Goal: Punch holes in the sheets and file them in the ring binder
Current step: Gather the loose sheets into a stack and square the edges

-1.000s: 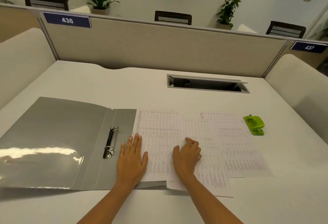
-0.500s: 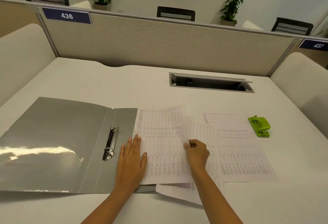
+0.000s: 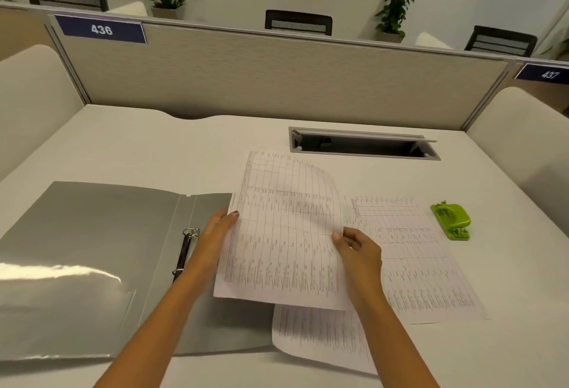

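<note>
A printed sheet point(image 3: 286, 233) is lifted off the desk, its far end raised. My left hand point(image 3: 215, 233) holds its left edge, thumb on top. My right hand point(image 3: 357, 246) pinches its right edge. A second sheet point(image 3: 320, 335) lies underneath at the near side, and a third sheet point(image 3: 412, 258) lies flat to the right. The grey ring binder point(image 3: 92, 249) lies open on the left, its metal rings point(image 3: 186, 252) just left of my left hand. A green hole punch point(image 3: 451, 220) sits to the right of the sheets.
A recessed cable tray point(image 3: 363, 143) with its lid open is set into the white desk point(image 3: 154, 147) behind the sheets. A beige partition point(image 3: 277, 80) closes the far side, with padded side panels left and right.
Both hands went from resting flat on the sheets to holding the top sheet by its edges. The sheet has risen off the desk, uncovering the one below.
</note>
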`<state>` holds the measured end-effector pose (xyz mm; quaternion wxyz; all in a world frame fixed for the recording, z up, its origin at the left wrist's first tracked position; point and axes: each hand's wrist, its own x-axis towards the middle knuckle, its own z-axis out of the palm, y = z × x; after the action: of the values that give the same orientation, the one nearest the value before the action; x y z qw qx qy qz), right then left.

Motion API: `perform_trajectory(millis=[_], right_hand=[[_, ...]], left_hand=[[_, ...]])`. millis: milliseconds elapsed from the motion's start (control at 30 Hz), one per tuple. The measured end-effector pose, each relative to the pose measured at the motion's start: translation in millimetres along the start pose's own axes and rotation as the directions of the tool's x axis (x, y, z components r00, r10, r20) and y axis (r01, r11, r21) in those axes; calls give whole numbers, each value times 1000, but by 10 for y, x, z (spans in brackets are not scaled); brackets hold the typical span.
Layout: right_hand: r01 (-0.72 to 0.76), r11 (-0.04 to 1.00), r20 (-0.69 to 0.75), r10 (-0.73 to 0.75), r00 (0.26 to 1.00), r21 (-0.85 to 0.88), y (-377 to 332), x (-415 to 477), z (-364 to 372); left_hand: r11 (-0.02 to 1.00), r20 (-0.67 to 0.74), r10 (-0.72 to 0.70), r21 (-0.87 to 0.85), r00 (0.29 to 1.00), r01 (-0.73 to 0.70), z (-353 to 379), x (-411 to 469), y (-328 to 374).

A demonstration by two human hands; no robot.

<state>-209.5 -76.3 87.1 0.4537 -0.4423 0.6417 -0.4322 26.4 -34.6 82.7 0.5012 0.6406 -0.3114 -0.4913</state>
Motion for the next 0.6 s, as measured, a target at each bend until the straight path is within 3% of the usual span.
perform_trajectory(millis=[133,233,400,500,600], right_hand=[[49,997,60,-46,997,-62,1,-8,53],[36,993,54,-30,998,-115,32,15,37],[-9,992,-11,8,1000,-126,133,42,-193],[19,929,-83,-54,995,-371,249,-12,-373],[-16,770,-149,-103,983,-638,391,-129,-490]], left_hand=[[999,103,-29,-33,994,33,-31,-14,31],[997,63,19,70,998,-23,-62,-13,-74],[995,0,29,92,1000,-29,-153,-39,-197],[988,-27,25,151,999,-21,-215,-29,-262],[991,-39,5,134,999,1,-268,-45,-321]])
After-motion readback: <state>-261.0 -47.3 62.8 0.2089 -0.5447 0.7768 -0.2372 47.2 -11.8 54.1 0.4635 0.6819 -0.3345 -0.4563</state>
